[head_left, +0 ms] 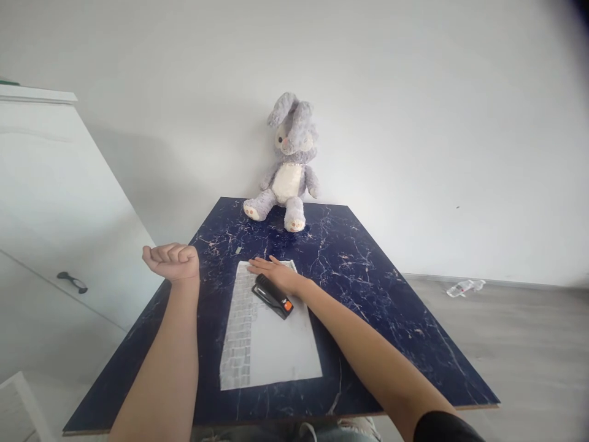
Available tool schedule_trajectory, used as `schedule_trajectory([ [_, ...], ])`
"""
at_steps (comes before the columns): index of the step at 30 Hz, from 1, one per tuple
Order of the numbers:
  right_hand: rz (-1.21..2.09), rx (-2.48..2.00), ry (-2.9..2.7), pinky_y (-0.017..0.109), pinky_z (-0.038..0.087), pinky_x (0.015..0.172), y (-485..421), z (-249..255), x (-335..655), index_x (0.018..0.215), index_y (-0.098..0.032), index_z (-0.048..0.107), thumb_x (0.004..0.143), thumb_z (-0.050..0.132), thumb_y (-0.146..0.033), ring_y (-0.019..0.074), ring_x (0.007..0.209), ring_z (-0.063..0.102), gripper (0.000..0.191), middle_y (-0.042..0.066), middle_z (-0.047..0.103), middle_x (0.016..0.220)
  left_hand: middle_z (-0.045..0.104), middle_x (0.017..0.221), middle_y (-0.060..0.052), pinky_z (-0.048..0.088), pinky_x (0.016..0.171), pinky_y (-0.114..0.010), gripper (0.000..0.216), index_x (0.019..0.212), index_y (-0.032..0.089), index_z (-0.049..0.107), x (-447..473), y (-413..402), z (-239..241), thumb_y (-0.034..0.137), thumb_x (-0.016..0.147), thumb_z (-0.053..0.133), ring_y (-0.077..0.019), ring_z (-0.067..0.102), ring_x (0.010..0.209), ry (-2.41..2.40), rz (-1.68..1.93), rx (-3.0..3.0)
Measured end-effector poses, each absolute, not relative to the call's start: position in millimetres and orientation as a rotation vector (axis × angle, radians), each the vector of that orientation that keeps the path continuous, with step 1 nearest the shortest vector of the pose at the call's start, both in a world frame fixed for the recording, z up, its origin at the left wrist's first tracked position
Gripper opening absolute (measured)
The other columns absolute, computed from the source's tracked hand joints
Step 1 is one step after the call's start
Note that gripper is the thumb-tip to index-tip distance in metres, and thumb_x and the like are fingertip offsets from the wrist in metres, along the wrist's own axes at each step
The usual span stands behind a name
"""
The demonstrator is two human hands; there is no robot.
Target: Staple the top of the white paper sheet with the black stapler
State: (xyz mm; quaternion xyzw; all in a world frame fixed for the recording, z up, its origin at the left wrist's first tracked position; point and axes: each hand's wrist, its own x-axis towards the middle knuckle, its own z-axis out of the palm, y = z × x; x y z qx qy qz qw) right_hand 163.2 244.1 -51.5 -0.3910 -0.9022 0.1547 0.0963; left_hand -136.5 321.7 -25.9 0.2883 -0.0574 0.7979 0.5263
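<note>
My left hand (173, 261) is raised over the left edge of the table in a closed fist, with nothing showing between its curled fingers. My right hand (278, 274) lies open, fingers stretched out, across the top of a sheet of paper (285, 353). The sheet has a grey brick-like pattern down its left side and is white elsewhere. A black stapler (272, 296) with an orange part at its near end rests on the paper, just below my right hand. Whether hand and stapler touch, I cannot tell.
The dark blue marble-patterned table (368, 319) reaches to the wall. At its far end sits a grey plush rabbit (289, 166). A small pale piece (238, 250) lies beyond the paper. A white cabinet (55, 196) stands left; clear plastic packaging (464, 288) lies on the floor right.
</note>
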Motion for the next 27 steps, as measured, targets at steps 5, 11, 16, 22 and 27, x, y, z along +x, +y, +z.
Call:
schedule_trajectory([
  [5,0.464,-1.265,-2.636,0.048,0.002,0.129,233,-48,226,0.163,-0.029,0.027,0.106,0.037,-0.024,0.0173,0.159,0.014,0.058,0.002,0.019,0.171,-0.011,0.064,0.003,0.001,0.042,-0.031,0.056,0.064,0.016,0.008,-117,319,-28,0.040,0.104,0.040,-0.0116,-0.011,0.054,-0.009,1.784,0.740],
  [11,0.482,-1.196,-2.579,0.049,0.006,0.129,241,-55,244,0.160,-0.030,0.034,0.106,0.036,-0.027,0.0190,0.158,0.020,0.054,0.004,0.027,0.169,-0.007,0.056,0.005,0.008,0.041,-0.029,0.059,0.057,0.018,0.008,-64,309,-26,0.035,0.099,0.046,-0.0096,-0.002,0.044,0.092,1.335,0.733],
  [16,0.469,-1.265,-2.161,0.042,0.036,0.115,243,-49,244,0.125,-0.019,0.065,0.106,0.039,-0.039,0.0238,0.131,0.054,0.038,0.012,0.062,0.138,0.015,0.053,0.007,0.014,0.044,-0.026,0.053,0.057,0.020,0.020,21,278,-27,0.033,0.089,0.061,-0.0074,0.015,0.043,0.595,1.275,0.826],
  [22,0.788,-1.287,-2.108,0.028,0.042,0.073,190,-15,269,0.096,-0.020,0.059,0.099,0.052,-0.059,0.0163,0.081,0.055,0.040,0.001,0.062,0.091,0.045,0.056,0.002,0.029,0.054,-0.027,0.040,0.061,0.020,0.046,65,260,-61,0.041,0.096,0.050,-0.0128,0.041,0.053,1.154,1.316,1.446],
  [27,0.687,-1.335,-2.363,0.026,0.034,0.064,163,-19,271,0.093,-0.021,0.053,0.079,0.080,-0.038,0.0139,0.070,0.052,0.035,-0.002,0.060,0.084,0.061,0.078,-0.001,0.042,0.073,-0.029,0.013,0.087,0.021,0.058,62,268,-75,0.021,0.091,0.046,-0.0174,0.058,0.076,1.095,1.259,1.667],
])
